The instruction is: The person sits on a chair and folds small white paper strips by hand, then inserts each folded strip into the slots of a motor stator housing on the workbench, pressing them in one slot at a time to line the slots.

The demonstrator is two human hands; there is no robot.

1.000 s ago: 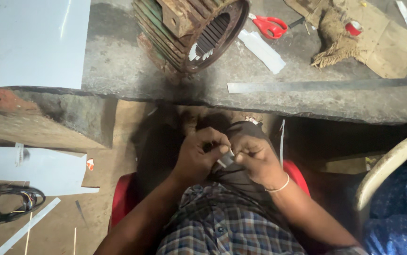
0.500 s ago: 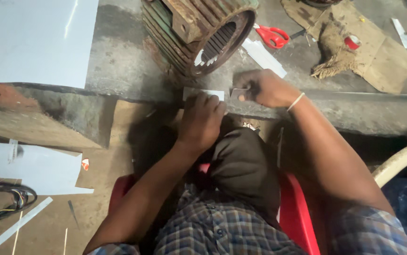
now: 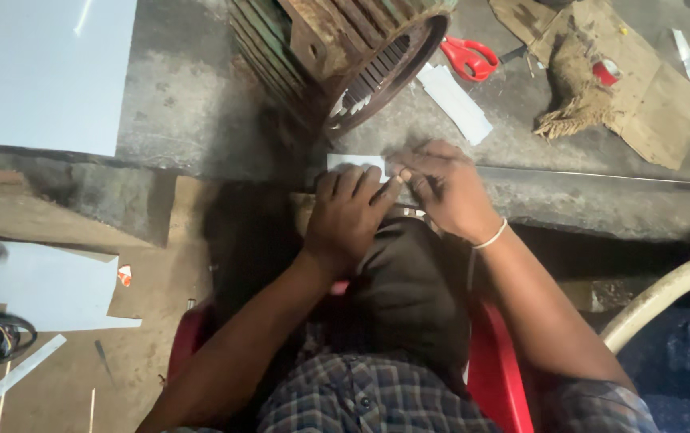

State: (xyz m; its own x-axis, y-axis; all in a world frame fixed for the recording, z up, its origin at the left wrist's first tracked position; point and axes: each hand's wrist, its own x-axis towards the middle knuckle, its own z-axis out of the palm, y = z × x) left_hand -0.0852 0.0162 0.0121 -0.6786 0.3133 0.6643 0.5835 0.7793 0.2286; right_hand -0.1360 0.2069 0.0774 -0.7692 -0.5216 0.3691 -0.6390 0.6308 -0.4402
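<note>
Surface: grey concrete ledge (image 3: 201, 104).
Strip: small white strip (image 3: 353, 163), flat beneath my fingertips.
Hands: my left hand (image 3: 349, 212) and right hand (image 3: 449, 188) press it; grasp unclear.
Beyond: red scissors (image 3: 469, 56).

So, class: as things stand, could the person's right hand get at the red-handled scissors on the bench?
Probably yes. The right hand rests on the bench by the white strip; the scissors lie farther back, with only flat white strips between and nothing upright blocking the way.

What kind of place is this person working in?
Probably a motor repair workshop: a rusty finned motor housing sits on the concrete slab, with red scissors, a long metal ruler and insulating paper strips.
</note>
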